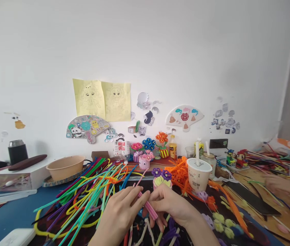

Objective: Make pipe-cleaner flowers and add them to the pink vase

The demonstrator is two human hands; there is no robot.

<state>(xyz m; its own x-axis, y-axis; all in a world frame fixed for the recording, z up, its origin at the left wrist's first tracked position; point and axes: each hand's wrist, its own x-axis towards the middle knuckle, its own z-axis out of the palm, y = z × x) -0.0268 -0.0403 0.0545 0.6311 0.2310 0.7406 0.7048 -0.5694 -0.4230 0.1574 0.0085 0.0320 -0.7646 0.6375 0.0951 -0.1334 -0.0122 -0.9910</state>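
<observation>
Both hands meet over the near middle of the table, around a bundle of pink pipe cleaners (151,210). My left hand (123,212) has its fingers closed on the bundle's upper part. My right hand (169,205) pinches it from the other side; some of its fingertips are hidden beneath. One thin pink stem (142,177) sticks up past the left fingers. Just behind the hands stands a small pot with purple pipe-cleaner flowers (161,174), partly covered by them. Loose white and purple pipe cleaners (172,232) lie below.
Many coloured pipe cleaners (88,201) spread to the left, with an orange heap (178,174) behind right. A lidded cup with a straw (199,174) stands right of the hands. A beige basin (65,168) sits at left. Another person's hand (286,186) shows at far right.
</observation>
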